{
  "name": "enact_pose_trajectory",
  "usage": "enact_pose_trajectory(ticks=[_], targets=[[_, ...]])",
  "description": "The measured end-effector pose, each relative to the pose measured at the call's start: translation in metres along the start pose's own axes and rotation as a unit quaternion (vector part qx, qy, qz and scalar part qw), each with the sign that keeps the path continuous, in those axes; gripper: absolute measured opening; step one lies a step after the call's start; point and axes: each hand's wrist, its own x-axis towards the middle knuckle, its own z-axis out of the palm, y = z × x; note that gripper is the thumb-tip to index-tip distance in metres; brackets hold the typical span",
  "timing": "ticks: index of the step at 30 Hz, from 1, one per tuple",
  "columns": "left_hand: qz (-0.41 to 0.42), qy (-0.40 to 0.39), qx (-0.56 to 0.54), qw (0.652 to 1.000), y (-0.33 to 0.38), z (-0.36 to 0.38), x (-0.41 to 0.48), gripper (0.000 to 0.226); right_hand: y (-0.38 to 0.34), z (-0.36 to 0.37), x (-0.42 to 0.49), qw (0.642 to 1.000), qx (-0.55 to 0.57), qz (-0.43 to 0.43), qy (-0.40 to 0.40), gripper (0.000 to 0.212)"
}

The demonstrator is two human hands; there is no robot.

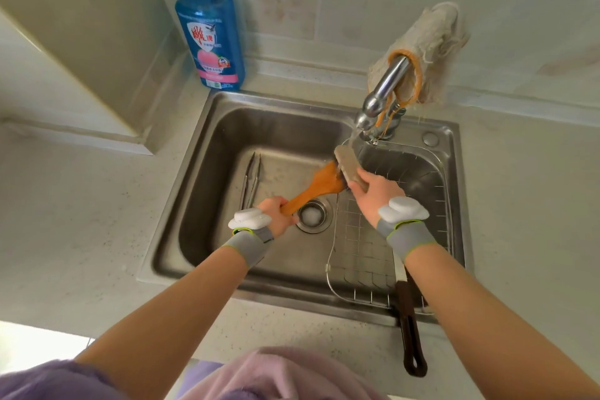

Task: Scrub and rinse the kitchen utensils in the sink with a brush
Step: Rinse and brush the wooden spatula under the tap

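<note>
Gripping wooden spatula (319,187) by its handle with left hand (276,209), fingers curled round it, blade over the sink (201,153) middle, above the drain. Clutching brush (347,164) in right hand (373,193), bristles against the blade under the faucet (383,91) stream. Looks mid-task: scrubbing the spatula now. Left to do, apparently: tongs (251,180) on basin floor, left side. Cannot tell whether the knife (409,318) on the wire rack (360,256), near right edge, is done.
</note>
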Motion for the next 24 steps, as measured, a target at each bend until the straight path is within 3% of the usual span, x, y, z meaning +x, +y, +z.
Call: enact_pose_trajectory(ticks=[4,7,9,12,14,20,22,24], targets=[[0.047,0.006,-0.068,0.997,0.004,0.012,-0.005,0.04,-0.009,-0.001,-0.005,0.996,0.082,-0.01,0.039,0.05],[0.03,-0.022,-0.177,0.984,0.005,0.024,-0.007,0.037,-0.018,0.0,-0.009,0.992,0.116,-0.026,0.043,0.048],[-0.025,-0.066,-0.331,0.941,0.012,0.028,-0.009,0.034,-0.022,0.003,-0.009,0.989,0.143,-0.023,0.033,0.048],[-0.084,-0.117,-0.544,0.827,0.032,0.028,-0.01,0.029,-0.027,0.005,-0.009,0.988,0.151,0.001,0.026,0.047],[-0.088,-0.136,-0.629,0.76,0.049,0.025,-0.004,0.032,-0.031,0.006,-0.009,0.992,0.124,0.003,0.013,0.046],[-0.101,-0.07,-0.675,0.728,0.074,0.005,0.02,0.041,-0.024,-0.004,-0.032,0.999,0.043,-0.021,-0.012,0.045],[-0.105,-0.062,-0.728,0.674,0.075,-0.002,0.031,0.04,-0.014,0.0,-0.047,0.999,0.028,-0.041,-0.022,0.045],[-0.106,-0.069,-0.746,0.653,0.079,-0.001,0.039,0.042,-0.009,0.004,-0.053,0.998,0.042,-0.043,-0.02,0.045]])
